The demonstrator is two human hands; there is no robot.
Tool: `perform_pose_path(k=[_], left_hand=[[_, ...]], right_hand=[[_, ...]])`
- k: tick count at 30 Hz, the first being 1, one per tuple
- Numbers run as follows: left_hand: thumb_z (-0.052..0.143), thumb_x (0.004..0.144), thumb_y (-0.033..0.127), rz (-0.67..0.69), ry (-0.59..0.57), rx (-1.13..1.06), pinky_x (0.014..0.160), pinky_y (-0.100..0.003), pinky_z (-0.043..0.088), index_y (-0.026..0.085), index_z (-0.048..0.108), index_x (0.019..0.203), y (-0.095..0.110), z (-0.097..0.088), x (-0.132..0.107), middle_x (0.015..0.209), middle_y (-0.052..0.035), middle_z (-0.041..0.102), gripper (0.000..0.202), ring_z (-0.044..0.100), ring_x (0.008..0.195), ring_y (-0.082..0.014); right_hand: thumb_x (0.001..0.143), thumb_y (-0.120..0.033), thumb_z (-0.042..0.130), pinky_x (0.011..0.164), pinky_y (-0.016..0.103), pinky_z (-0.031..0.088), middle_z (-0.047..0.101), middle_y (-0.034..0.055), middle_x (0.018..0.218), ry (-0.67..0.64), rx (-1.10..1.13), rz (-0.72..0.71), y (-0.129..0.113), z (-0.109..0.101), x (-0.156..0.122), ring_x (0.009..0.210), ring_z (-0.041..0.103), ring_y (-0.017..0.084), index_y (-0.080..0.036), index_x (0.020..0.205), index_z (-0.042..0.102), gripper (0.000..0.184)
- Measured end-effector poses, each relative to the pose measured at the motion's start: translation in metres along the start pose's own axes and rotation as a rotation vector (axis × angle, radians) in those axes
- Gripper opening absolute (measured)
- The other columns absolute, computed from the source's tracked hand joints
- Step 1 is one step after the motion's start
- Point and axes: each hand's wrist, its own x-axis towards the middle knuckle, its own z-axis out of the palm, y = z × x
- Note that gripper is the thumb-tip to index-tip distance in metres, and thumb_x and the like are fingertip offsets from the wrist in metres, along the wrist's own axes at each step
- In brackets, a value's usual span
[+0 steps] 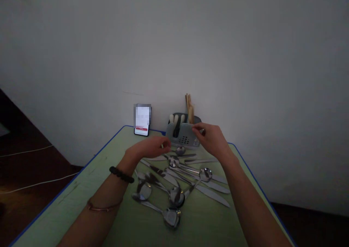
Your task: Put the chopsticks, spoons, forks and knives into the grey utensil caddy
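Note:
My left hand (152, 147) hovers low over the far end of a pile of steel spoons and knives (177, 183), fingers curled together; what they pinch, if anything, is hidden. My right hand (211, 138) is raised in front of a grey cutlery holder (182, 138), thumb and fingers pinched on a small metal end of a utensil (202, 131). The holder stands at the table's far edge against the wall and holds wooden chopsticks (189, 108) and several white-handled pieces (176, 119).
The green table (81, 199) has a blue rim and stands against a white wall. A phone (142, 119) with a lit screen leans on the wall left of the holder. Dark floor with white cables (29, 185) lies to the left.

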Motion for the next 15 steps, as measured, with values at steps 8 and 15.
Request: perform_pose_path(k=[8, 15], left_hand=[[0.059, 0.079, 0.030, 0.005, -0.050, 0.152, 0.090, -0.031, 0.043, 0.019, 0.061, 0.108, 0.008, 0.023, -0.006, 0.116, -0.0097, 0.060, 0.031, 0.057, 0.104, -0.0230], [0.059, 0.074, 0.019, -0.092, -0.115, 0.307, 0.088, -0.032, 0.045, 0.018, 0.062, 0.111, -0.011, 0.032, 0.001, 0.117, -0.0117, 0.061, 0.037, 0.059, 0.102, -0.0255]], right_hand=[[0.083, -0.029, 0.056, 0.077, 0.027, 0.047, 0.069, 0.0082, 0.102, -0.458, 0.128, -0.019, 0.034, 0.027, -0.051, 0.088, 0.064, 0.019, -0.017, 0.105, 0.067, 0.027], [0.084, -0.028, 0.055, 0.088, 0.031, 0.045, 0.062, 0.0148, 0.118, -0.588, -0.012, 0.140, 0.058, 0.025, -0.057, 0.104, 0.060, 0.024, -0.014, 0.118, 0.061, 0.037]])
